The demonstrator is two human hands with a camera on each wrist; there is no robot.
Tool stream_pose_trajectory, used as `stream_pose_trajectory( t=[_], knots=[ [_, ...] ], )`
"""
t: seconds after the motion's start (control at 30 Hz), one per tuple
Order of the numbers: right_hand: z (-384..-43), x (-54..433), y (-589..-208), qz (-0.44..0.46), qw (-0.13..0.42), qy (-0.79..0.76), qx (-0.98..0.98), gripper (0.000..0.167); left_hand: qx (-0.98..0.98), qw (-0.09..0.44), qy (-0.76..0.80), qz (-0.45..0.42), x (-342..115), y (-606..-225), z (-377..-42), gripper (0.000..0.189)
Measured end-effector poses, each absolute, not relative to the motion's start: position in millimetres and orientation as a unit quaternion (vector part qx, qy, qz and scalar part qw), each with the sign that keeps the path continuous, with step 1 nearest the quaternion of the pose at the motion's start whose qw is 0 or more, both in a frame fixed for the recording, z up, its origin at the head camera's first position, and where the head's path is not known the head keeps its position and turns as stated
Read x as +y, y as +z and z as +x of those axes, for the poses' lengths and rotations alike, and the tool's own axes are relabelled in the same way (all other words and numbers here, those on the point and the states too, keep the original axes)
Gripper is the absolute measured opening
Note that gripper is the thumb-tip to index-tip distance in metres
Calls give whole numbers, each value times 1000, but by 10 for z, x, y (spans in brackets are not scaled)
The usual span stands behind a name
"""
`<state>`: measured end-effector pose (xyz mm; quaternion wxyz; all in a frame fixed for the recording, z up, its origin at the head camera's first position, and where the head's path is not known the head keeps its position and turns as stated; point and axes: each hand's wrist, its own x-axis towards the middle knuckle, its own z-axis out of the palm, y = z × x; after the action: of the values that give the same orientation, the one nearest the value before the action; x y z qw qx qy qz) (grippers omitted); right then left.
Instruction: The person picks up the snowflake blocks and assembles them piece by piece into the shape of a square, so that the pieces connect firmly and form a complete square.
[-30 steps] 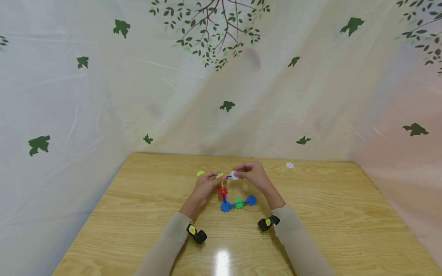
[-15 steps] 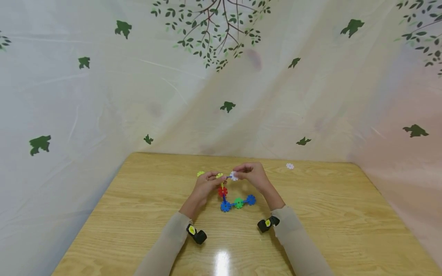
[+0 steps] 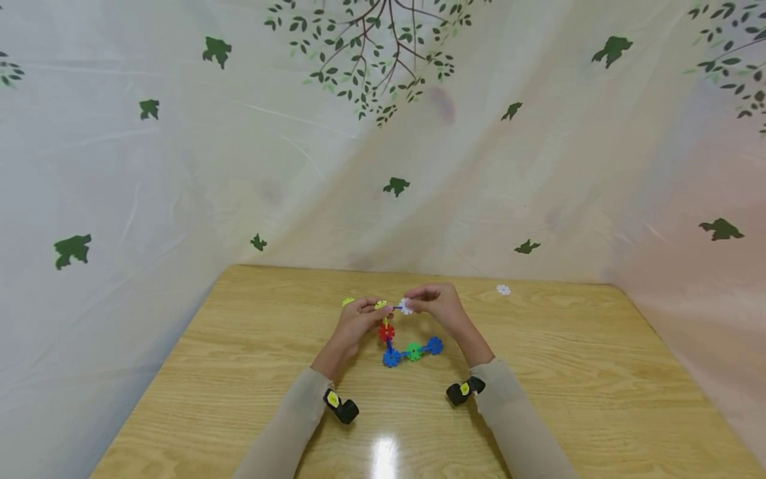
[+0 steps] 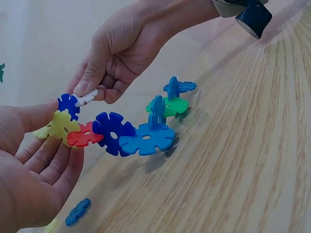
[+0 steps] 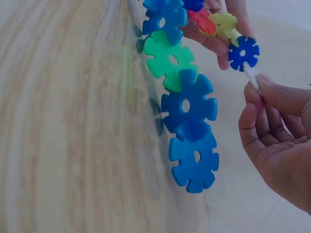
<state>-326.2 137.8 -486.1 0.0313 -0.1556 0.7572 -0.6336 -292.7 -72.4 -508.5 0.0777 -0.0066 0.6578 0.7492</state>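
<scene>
A bent chain of slotted flower-shaped discs is held up between the two hands. My left hand (image 3: 356,320) grips its yellow disc (image 4: 63,125), thumb on one side and fingers behind. With thumb and fingertips, my right hand (image 3: 444,309) pinches a white disc (image 5: 251,76), which meets a dark blue disc (image 5: 244,53) set beside the yellow one. From the yellow end the chain runs through a red disc (image 4: 85,135), another dark blue disc (image 4: 113,134) and a lighter blue disc (image 4: 147,140). Beyond those come a green disc (image 3: 414,352) and a blue end (image 3: 435,346).
On the wooden table (image 3: 239,346), a loose yellow disc (image 3: 348,302) lies just past the left hand. A loose white disc (image 3: 503,290) is near the back edge. The left wrist view also shows a loose blue disc (image 4: 77,211). A printed cloth (image 3: 335,199) hangs behind.
</scene>
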Motion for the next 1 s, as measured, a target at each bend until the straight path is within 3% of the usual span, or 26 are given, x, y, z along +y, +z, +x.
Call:
stream_pose_trajectory(
  t=[0.73, 1.0],
  knots=[
    [-3266, 1376, -4873, -137, 37, -642, 753, 23, 654, 80, 752, -11, -709, -5072, -2933, 26],
    [-3270, 1369, -4837, -132, 49, -637, 758, 21, 661, 90, 745, 10, -693, -5085, -2935, 33]
  ],
)
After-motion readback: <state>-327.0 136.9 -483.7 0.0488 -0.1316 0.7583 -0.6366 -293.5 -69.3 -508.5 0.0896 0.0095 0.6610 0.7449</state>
